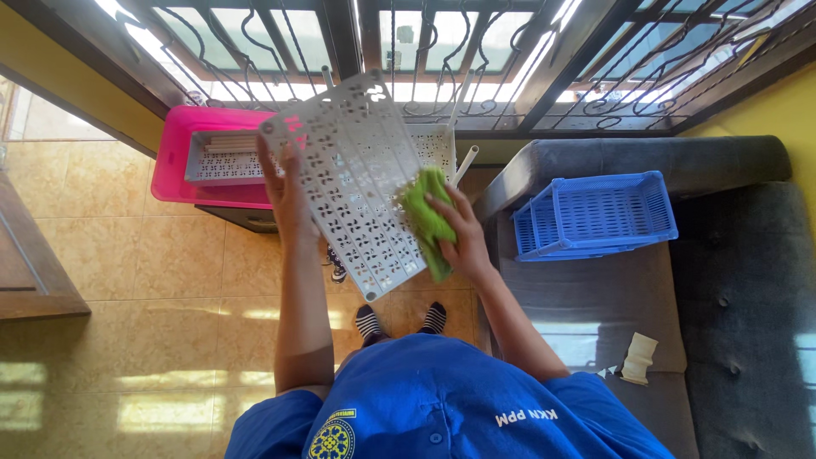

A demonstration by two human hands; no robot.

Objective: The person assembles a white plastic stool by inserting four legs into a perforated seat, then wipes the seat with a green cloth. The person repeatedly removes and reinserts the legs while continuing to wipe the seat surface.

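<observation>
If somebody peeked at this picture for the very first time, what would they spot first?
Probably the big white panel with cut-out holes, tilted up in the middle, with the left hand gripping its edge and the right hand pressing a bright green cloth on it. Next come the hot-pink tub on the tiled floor by the window, and the blue basket on the grey sofa to the right.
</observation>
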